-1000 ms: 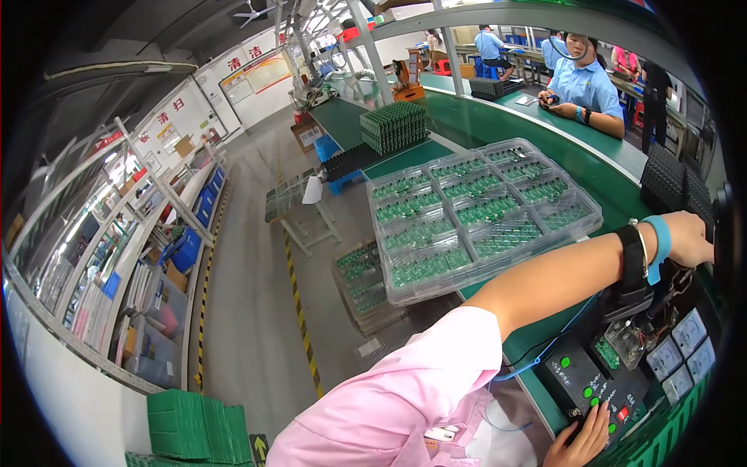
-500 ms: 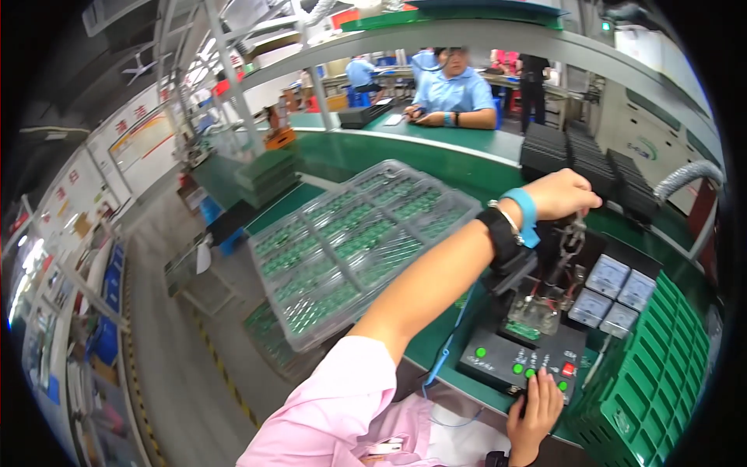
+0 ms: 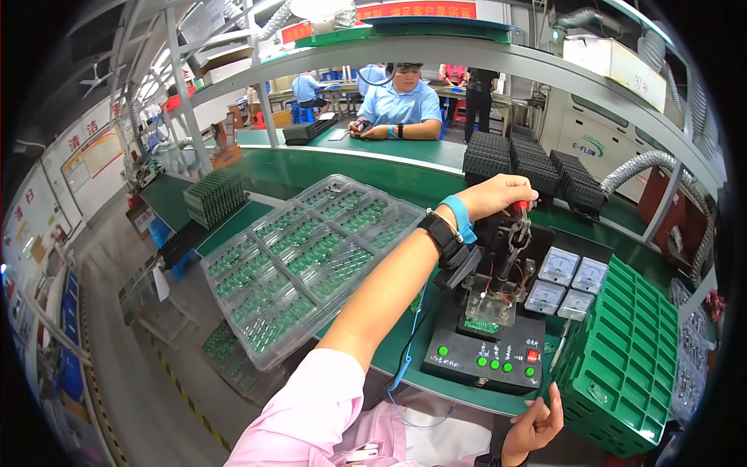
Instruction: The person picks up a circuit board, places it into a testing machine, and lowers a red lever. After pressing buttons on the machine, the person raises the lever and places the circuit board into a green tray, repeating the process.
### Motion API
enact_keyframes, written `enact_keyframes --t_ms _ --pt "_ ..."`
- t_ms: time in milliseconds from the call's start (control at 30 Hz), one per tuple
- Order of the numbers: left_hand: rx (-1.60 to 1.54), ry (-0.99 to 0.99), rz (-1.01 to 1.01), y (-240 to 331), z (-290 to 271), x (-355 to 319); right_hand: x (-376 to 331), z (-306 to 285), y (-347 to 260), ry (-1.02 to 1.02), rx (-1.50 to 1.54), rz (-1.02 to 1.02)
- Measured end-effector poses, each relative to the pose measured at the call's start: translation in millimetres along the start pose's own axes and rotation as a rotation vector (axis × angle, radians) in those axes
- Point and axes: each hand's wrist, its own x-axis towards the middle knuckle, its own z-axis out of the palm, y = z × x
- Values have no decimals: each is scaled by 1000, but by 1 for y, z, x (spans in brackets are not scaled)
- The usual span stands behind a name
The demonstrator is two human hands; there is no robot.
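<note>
My left hand [image 3: 498, 196] is closed around the red handle [image 3: 523, 205] of a metal toggle clamp [image 3: 515, 237]. The clamp stands on a black test fixture [image 3: 432, 364], above a clear plate with red wires. Under that plate sits a small green circuit board [image 3: 480, 324]. Several green push buttons and a red switch [image 3: 532, 356] line the fixture's front. My right hand [image 3: 531, 426] is at the table's front edge, between fixture and crate, with fingers apart and nothing visible in them. A blue wristband and a black strap circle my left wrist.
Left of my arm, a clear compartment tray [image 3: 268, 350] holds many green boards. A green plastic crate [image 3: 622, 335] stands at the right, near several panel meters [image 3: 559, 266]. Black racks [image 3: 488, 156] line the back. Across the bench sits a person in blue [image 3: 401, 105].
My right hand has come off the fixture's buttons and drawn back to the table's front edge. My left hand stays on the clamp handle. The whole view has shifted.
</note>
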Motion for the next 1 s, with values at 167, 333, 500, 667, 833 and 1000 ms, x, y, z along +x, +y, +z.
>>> enact_keyframes --t_ms 167,333,500,667,833,1000 --pt "25 -32 32 -6 -2 -2 -4 1 18 216 -176 -151" --pt "39 -34 52 -12 -8 -5 -2 10 7 162 -73 -76" --pt "26 -45 52 -13 -5 2 6 15 1 171 -87 -22" --pt "36 -42 59 -15 -7 0 2 16 -5 107 -50 134" --pt "27 -41 72 -15 -6 0 6 21 -9 150 -23 118" --pt "38 -42 82 -17 -6 1 4 22 -7 129 -78 86"
